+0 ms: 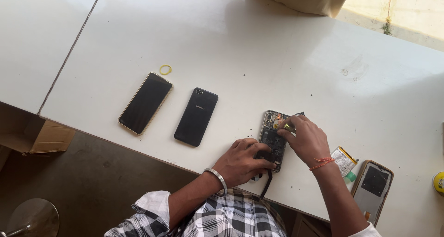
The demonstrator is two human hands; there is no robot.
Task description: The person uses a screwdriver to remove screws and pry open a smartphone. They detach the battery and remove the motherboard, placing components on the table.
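Checked b/w shirt (222,221) – steel bangle (217,179) (left), orange thread (321,162) (right).

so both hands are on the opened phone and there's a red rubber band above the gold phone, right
Not quite: the head view shows the rubber band above the gold phone is yellow, not red. Both the left hand and right hand are indeed on the opened phone.

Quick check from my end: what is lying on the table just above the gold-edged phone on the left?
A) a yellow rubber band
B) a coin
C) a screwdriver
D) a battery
A: a small yellow rubber band lies just beyond the top end of the gold-edged phone, apart from it, on the white table.
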